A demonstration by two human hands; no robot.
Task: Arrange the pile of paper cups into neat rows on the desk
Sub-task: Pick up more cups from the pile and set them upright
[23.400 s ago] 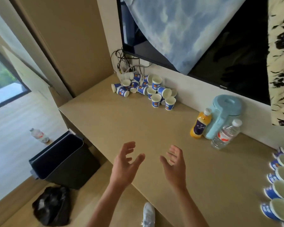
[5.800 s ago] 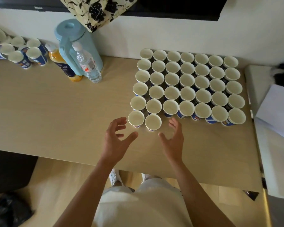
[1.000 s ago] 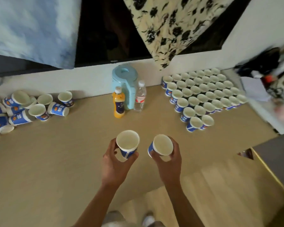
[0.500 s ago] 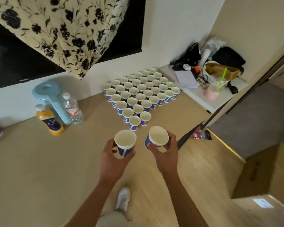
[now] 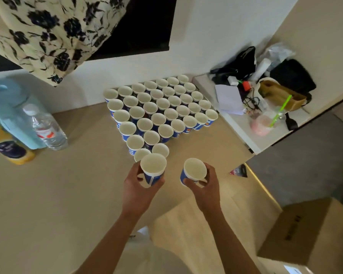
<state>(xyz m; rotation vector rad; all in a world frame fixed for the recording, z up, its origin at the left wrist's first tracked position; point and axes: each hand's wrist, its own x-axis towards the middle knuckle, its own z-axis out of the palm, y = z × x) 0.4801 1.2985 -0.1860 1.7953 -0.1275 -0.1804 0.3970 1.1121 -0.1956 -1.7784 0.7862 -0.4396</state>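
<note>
Several blue-and-white paper cups stand upright in tight rows at the back right of the beige desk. The nearest row holds only two cups, at its left end. My left hand grips one upright paper cup just in front of those two, partly covering one of them. My right hand grips a second cup, tilted slightly, above the desk's front right part. The loose pile of cups is out of view.
A light blue jug, a clear water bottle and an orange juice bottle stand at the left. A white side table with papers, bags and a pink drink adjoins the desk's right end. A cardboard box sits on the floor.
Both hands have carried their cups closer to the arranged rows; the left cup now overlaps the front row. The view has swung right and the pile has left the frame.
</note>
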